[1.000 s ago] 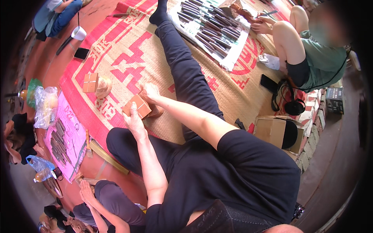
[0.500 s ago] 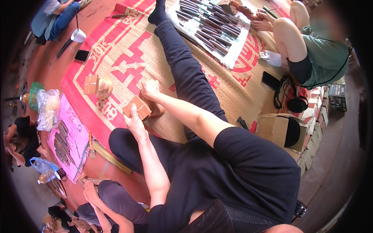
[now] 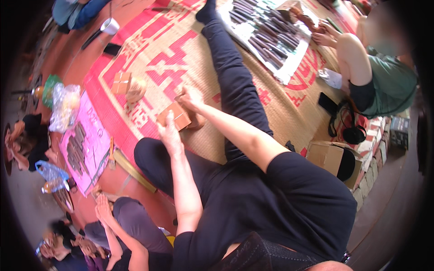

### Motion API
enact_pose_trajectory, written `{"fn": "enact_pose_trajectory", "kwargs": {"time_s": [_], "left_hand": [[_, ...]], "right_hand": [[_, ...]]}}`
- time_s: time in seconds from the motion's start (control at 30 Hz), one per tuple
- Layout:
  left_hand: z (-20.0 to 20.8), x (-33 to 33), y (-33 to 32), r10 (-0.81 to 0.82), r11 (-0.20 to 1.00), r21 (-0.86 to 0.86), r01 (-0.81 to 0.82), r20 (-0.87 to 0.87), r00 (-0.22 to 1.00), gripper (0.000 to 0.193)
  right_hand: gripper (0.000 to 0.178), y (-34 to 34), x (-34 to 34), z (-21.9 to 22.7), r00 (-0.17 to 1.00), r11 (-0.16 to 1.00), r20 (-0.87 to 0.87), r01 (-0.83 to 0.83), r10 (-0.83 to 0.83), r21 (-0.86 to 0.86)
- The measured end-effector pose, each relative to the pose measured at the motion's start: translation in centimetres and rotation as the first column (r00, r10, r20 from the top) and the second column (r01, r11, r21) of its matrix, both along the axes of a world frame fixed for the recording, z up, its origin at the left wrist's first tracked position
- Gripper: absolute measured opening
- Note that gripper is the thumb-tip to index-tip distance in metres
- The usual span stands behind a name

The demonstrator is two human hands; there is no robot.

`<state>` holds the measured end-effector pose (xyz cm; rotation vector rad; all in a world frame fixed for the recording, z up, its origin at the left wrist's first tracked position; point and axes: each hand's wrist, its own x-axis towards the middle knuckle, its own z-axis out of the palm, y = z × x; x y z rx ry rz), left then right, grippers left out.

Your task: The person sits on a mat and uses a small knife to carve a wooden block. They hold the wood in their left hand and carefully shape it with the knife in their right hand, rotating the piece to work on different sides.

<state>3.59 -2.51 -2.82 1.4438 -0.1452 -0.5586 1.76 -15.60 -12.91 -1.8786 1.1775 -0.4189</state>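
My left hand (image 3: 171,137) grips a squared brown block (image 3: 177,115) with a thin pale line across its face, thumb lying on top. Just beyond the block, my right hand (image 3: 192,99) is closed like a fist; blur hides what its fingers hold. A rounded brown wooden piece (image 3: 197,120) shows beside the block, below my right wrist, partly covered. Farther left on the patterned mat (image 3: 167,97) sits a similar brown block (image 3: 121,83), against a pale rounded wooden piece (image 3: 136,89).
Many dark-handled tools (image 3: 271,36) lie on a white sheet at the far right, by a seated person in green (image 3: 391,86). More tools (image 3: 77,149) rest on pink paper (image 3: 97,156) at left. A cardboard box (image 3: 323,156) stands right; another person's hands (image 3: 104,207) are lower left.
The whole view has shifted, so the mat and surroundings sit farther right in the picture. My left hand keeps its grip on the block, and my right hand stays closed close beside it.
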Motion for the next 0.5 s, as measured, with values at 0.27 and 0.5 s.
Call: {"fn": "enact_pose_trajectory", "kwargs": {"time_s": [0.27, 0.5], "left_hand": [[0.7, -0.4, -0.3, -0.041, 0.998, 0.048, 0.041, -0.016, 0.999, 0.046], [0.6, -0.4, 0.5, -0.035, 0.999, 0.034, 0.036, -0.024, 0.999, 0.049]], "right_hand": [[0.017, -1.0, -1.0, 0.0, 0.999, 0.974, 0.011, 0.037, -0.036, -0.224], [0.026, 0.3, -3.6, 2.0, 0.975, 0.970, 0.216, -0.004, -0.050, 0.242]]}}
